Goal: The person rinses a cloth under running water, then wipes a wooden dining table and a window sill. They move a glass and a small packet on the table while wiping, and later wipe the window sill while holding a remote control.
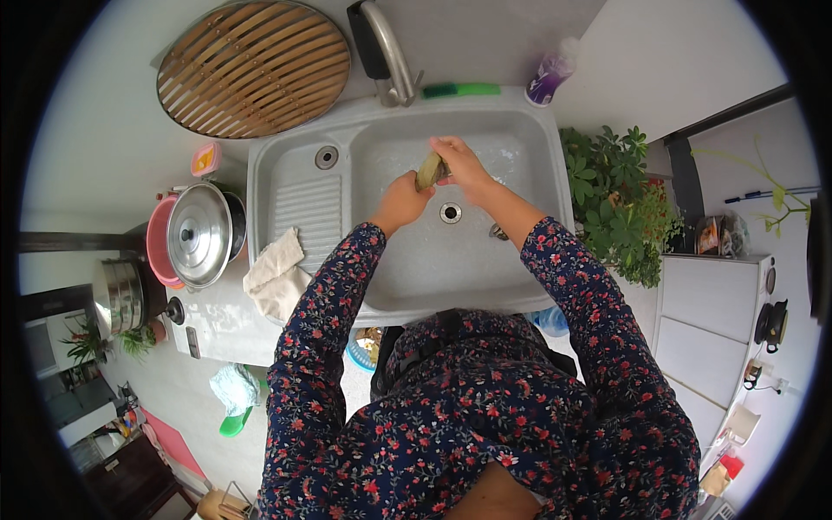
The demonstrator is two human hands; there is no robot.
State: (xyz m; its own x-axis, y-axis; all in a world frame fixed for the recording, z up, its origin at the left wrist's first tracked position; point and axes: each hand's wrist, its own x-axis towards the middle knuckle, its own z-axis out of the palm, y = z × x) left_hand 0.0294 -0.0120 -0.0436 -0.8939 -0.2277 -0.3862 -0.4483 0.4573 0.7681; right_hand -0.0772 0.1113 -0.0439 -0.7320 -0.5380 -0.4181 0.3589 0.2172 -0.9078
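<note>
Above the large basin of a grey sink [448, 273], both hands hold a small yellow-green object [429, 171] with a darker, rough-looking side. I cannot tell exactly what it is. My left hand [402, 200] grips its lower end, while the fingers of my right hand [460, 164] close around its upper right side. Just below the hands is the round metal drain [450, 212]. Part of a small metal thing [498, 232] shows beside my right forearm, which partly hides it. Wet patches glisten on the basin floor.
Behind the basin stand a metal faucet [395, 58], a green-handled brush [461, 90] and a purple bottle [550, 75]. A beige cloth [279, 276] drapes over the ribbed drainboard [309, 208]. Left are a slatted wooden rack [253, 68] and a lidded pot [198, 234]; right, leafy plants [608, 188].
</note>
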